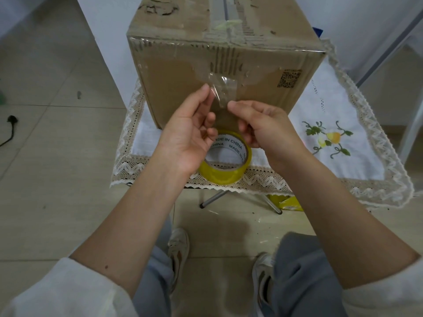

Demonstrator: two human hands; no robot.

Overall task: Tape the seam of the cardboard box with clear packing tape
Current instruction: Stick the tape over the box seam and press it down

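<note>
A worn cardboard box (263, 92) stands on a small table, its top seam (225, 12) running away from me under old tape. Both hands hold a short strip of clear tape (220, 91) in front of the box's near face. My left hand (190, 131) pinches the strip's left edge with its fingertips. My right hand (258, 124) pinches the right edge. A roll of packing tape (225, 173) with a yellowish tint lies flat on the table just below my hands.
A white lace-edged cloth (338, 156) with fruit embroidery covers the folding table. Metal table legs (212, 200) and a yellow wrapper (289, 203) show below. A black cable (10, 129) lies on the tiled floor at left. My shoes are near the table.
</note>
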